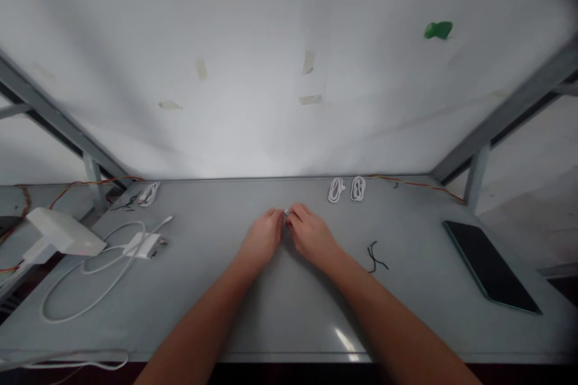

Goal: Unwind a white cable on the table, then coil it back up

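My left hand (262, 237) and my right hand (312, 236) meet over the middle of the table, fingers closed in a pinch. Between the fingertips shows a bit of a small white item (286, 213); the fingers hide most of it, so its kind cannot be made out. Beyond my right hand, near the wall, lie two coiled white cables, a left one (335, 190) and a right one (358, 188). Several thin black twist ties (374, 257) lie in a loose cluster to the right of my right forearm.
On the left of the grey table (189, 301) a white charger (143, 245) lies with a long loose white cable (108, 290). Behind it are another coiled cable (149, 194) and dark ties (129, 203). A dark tablet (492, 266) lies at the right. A white panel (253, 138) rises behind.
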`<state>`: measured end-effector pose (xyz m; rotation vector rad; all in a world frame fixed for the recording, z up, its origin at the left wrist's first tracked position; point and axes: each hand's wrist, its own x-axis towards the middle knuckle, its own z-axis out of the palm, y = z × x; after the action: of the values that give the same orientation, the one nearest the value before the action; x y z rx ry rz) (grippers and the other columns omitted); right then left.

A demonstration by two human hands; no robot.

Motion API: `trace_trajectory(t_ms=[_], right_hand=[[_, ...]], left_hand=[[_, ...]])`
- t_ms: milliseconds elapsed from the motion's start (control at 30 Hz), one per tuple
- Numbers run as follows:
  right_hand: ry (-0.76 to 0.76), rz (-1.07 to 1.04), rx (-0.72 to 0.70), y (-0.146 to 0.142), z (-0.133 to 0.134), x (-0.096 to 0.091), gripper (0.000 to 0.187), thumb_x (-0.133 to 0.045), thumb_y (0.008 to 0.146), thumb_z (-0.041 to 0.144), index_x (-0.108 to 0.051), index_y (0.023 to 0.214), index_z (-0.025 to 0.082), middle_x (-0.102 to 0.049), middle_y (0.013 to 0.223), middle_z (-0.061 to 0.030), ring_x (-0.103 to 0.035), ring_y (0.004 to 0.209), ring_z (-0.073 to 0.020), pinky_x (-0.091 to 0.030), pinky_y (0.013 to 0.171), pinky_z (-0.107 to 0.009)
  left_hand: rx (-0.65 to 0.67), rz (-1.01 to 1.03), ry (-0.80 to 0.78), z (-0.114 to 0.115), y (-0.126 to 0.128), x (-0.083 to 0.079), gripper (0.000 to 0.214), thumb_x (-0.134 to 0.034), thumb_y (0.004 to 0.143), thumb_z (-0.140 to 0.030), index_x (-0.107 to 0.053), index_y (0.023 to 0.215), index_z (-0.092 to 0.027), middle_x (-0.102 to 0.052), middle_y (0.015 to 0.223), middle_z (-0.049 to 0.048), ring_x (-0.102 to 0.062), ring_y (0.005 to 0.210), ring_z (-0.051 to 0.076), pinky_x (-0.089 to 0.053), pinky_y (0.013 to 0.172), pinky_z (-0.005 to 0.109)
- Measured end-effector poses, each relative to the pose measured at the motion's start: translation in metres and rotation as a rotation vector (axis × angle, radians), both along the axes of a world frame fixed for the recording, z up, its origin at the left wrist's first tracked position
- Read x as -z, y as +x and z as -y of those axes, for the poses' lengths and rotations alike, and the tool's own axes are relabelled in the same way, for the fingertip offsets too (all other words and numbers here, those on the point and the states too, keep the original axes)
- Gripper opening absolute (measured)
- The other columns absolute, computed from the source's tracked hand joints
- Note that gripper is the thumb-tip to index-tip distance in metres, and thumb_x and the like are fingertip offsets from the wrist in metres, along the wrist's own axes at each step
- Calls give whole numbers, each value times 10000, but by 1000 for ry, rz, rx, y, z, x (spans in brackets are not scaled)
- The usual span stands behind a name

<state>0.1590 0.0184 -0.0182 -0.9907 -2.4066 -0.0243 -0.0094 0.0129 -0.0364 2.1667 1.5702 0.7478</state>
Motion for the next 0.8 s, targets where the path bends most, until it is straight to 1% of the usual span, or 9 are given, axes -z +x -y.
trace_trajectory(t_ms=[100, 167, 233, 300, 433, 567, 667, 733, 800], right_hand=[[61, -3, -56, 2, -4, 2, 310, -474, 871, -44, -697, 991, 136, -670, 1176, -167, -584, 1074, -274, -524, 969, -406], [48, 1, -66, 2, -6, 5, 338, -462, 862, -58, -693, 1002, 144, -685, 1110, -144, -587, 1022, -262, -531, 929, -394], [31, -2, -27, 2, -7, 9, 333, -457, 876, -52, -691, 991, 155, -686, 982, -116, -587, 932, -250, -531, 857, -374], [34, -13, 24, 1, -7, 12, 315, -462, 898, -37, -690, 980, 164, -679, 927, -102, -586, 896, -244, -519, 821, -358], [43, -13, 75, -1, -6, 13, 280, -492, 930, -11, -693, 1004, 168, -688, 935, -96, -596, 899, -237, -504, 832, -342], [25, 56, 156, -4, -5, 12, 257, -515, 907, -21, -697, 962, 152, -689, 920, -108, -598, 881, -253, -504, 803, -354], [43, 75, 154, -3, -7, 10, 254, -517, 890, -25, -691, 951, 149, -687, 920, -115, -591, 875, -260, -498, 763, -356], [70, 39, 103, 0, -9, 9, 264, -504, 892, -27, -683, 963, 153, -691, 954, -117, -588, 897, -255, -496, 764, -349], [103, -17, 32, 3, -11, 7, 267, -488, 911, -16, -677, 979, 159, -696, 991, -115, -586, 923, -246, -498, 794, -341]], left_hand=[[-5, -96, -21, 4, 3, -5, 277, -377, 1005, -117, -650, 1028, -163, -663, 973, 100, -639, 851, 196, -517, 856, 338], [5, -120, -42, 7, 4, -8, 278, -380, 976, -75, -637, 1039, -160, -653, 980, 102, -631, 841, 196, -515, 845, 338], [36, -109, -54, 10, 5, -11, 292, -386, 944, -47, -622, 1069, -162, -647, 1001, 104, -632, 865, 202, -515, 849, 340], [63, -77, -52, 13, 6, -13, 326, -400, 911, -29, -602, 1125, -169, -645, 1043, 109, -637, 918, 212, -513, 874, 346], [42, -73, -47, 16, 7, -12, 384, -409, 906, -52, -578, 1229, -169, -641, 1104, 124, -641, 965, 225, -512, 922, 369], [19, -58, -35, 17, 10, -10, 512, -408, 869, -35, -573, 1340, -154, -647, 1169, 149, -638, 1036, 245, -495, 989, 401], [-20, 164, -88, 15, 11, -10, 407, -420, 927, -131, -663, 1254, -157, -681, 1121, 144, -644, 1027, 254, -496, 990, 414], [-88, 451, -257, 11, 11, -10, 356, -418, 994, -284, -735, 1100, -162, -713, 985, 120, -659, 908, 240, -535, 905, 399], [-143, 781, -477, 5, 8, -9, 414, -483, 993, -454, -764, 944, -153, -719, 856, 100, -654, 789, 215, -558, 807, 368]])
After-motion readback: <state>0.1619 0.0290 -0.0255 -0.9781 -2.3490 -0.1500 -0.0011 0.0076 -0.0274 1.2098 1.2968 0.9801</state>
